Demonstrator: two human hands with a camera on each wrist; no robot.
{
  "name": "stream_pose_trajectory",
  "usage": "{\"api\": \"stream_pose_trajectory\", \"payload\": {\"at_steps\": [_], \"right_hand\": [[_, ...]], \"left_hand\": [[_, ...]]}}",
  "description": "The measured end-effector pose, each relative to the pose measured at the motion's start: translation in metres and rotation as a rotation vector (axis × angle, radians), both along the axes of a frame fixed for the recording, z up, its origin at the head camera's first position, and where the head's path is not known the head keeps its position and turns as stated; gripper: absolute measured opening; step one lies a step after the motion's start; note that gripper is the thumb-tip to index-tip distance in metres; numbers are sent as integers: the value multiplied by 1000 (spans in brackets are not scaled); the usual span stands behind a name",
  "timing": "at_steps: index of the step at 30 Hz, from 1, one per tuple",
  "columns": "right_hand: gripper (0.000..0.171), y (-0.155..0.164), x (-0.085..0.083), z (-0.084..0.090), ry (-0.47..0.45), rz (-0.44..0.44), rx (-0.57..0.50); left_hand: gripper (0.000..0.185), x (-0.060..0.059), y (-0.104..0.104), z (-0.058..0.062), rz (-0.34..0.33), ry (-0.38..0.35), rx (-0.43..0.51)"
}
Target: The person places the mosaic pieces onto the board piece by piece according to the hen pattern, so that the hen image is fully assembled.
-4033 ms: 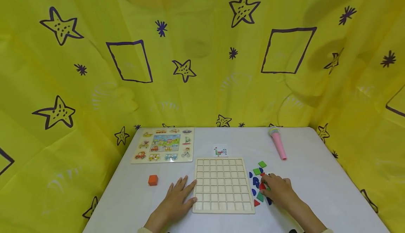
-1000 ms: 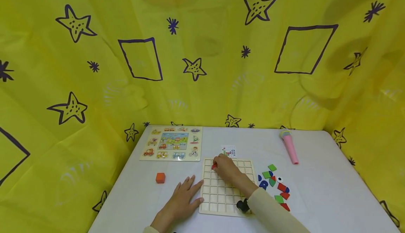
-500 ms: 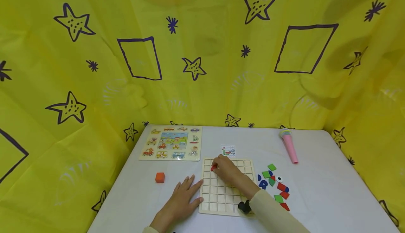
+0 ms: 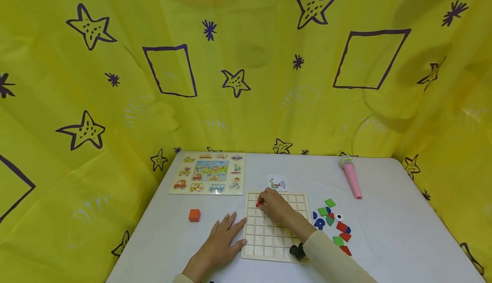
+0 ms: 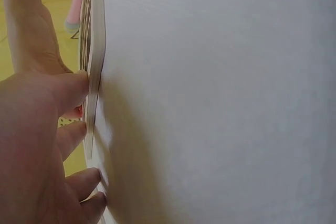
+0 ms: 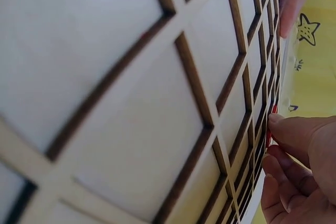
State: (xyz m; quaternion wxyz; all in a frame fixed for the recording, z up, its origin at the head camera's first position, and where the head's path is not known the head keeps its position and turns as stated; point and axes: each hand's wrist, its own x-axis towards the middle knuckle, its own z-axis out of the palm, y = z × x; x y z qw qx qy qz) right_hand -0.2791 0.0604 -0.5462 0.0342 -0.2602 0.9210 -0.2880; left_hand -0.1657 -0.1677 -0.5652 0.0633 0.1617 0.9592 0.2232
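Observation:
A wooden grid board (image 4: 274,236) lies on the white table (image 4: 384,231). My right hand (image 4: 263,202) reaches over its far left cells and pinches a small red piece (image 4: 259,203) against the board. The right wrist view shows the fingertips (image 6: 294,135) holding the red piece (image 6: 272,129) at a cell of the grid board (image 6: 157,103). My left hand (image 4: 229,228) lies flat on the table, its straight fingers touching the board's left edge. In the left wrist view its fingers (image 5: 71,90) rest against the board's rim (image 5: 95,56).
Several loose red, green and blue pieces (image 4: 332,225) lie right of the board. A pattern card (image 4: 277,183) sits behind it. A vehicle puzzle (image 4: 209,174) is at the back left, an orange cube (image 4: 194,215) at the left and a pink toy (image 4: 351,179) at the back right. Yellow cloth surrounds the table.
Four seconds ago my right hand was among the loose pieces; it now holds a red piece over the board's far left cells. In the last second nothing visibly moved.

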Motion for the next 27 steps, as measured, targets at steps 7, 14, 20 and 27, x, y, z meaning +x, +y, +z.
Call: {"api": "stream_pose_trajectory", "payload": {"at_steps": [7, 14, 20, 27], "right_hand": [[9, 1, 1, 1, 14, 23, 3], [4, 3, 2, 2, 18, 32, 14], [4, 5, 4, 3, 35, 25, 8], [10, 15, 11, 13, 0, 26, 2]], "left_hand": [[63, -1, -1, -3, -7, 1, -3], [64, -1, -1, -2, -8, -7, 8], [64, 0, 0, 0, -2, -5, 6], [64, 1, -1, 0, -8, -2, 18]]}}
